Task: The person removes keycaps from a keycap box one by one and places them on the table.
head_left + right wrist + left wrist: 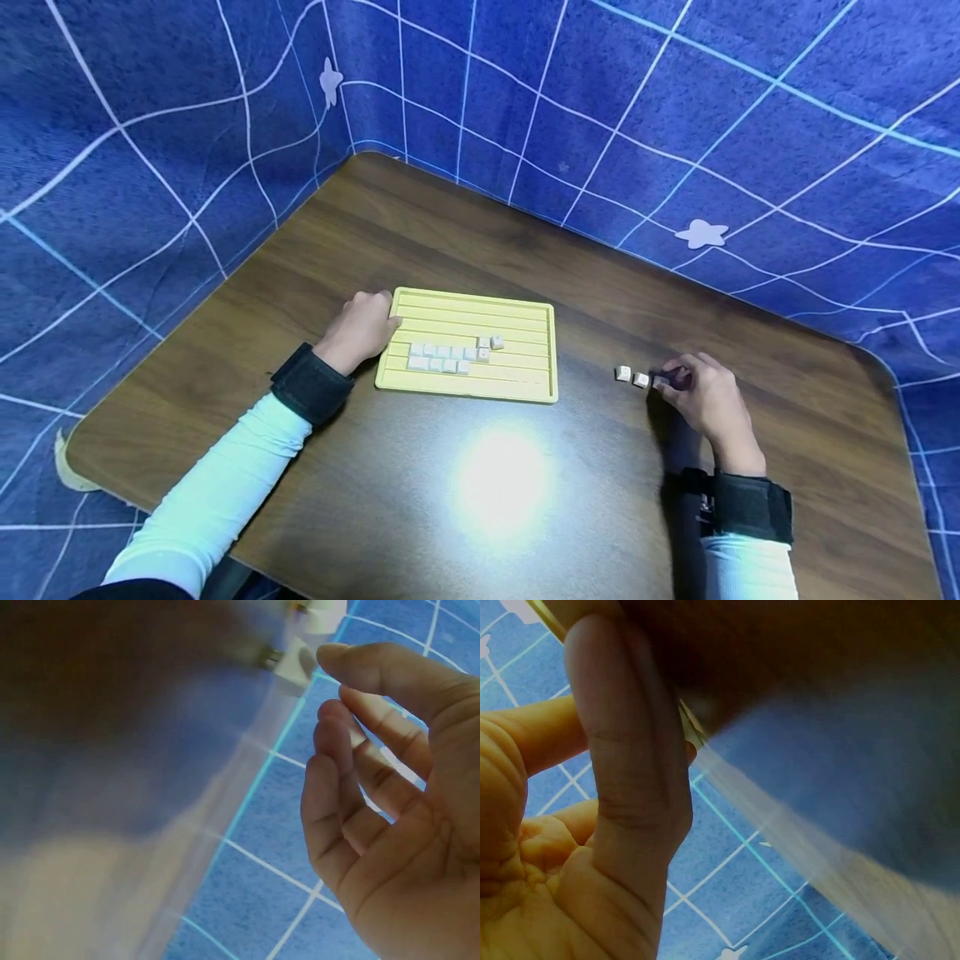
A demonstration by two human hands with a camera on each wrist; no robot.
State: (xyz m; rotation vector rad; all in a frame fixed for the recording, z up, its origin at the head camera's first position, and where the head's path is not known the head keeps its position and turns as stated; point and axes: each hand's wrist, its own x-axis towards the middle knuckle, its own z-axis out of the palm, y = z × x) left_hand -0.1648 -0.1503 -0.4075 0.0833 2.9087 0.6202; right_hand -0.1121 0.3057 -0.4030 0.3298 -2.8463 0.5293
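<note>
In the head view my left hand (358,332) holds the left edge of a pale yellow ridged tray (557,350), its thumb over the rim. The left wrist view shows that hand's thumb (630,742) close up; the tray is mostly hidden there. White keycaps (444,353) sit in two rows on the tray, with several more at their right end. On the table to the right, my right hand (708,398) has its thumb and fingertips at a keycap (659,382). From the right wrist, a white keycap (292,673) appears just beyond the thumb tip, with a gap between thumb and fingers.
Two loose keycaps (623,373) lie in line left of my right hand. The brown wooden table (450,225) has a bright light reflection near its front. Blue cloth (525,92) with white lines and stars borders the table's back and left sides.
</note>
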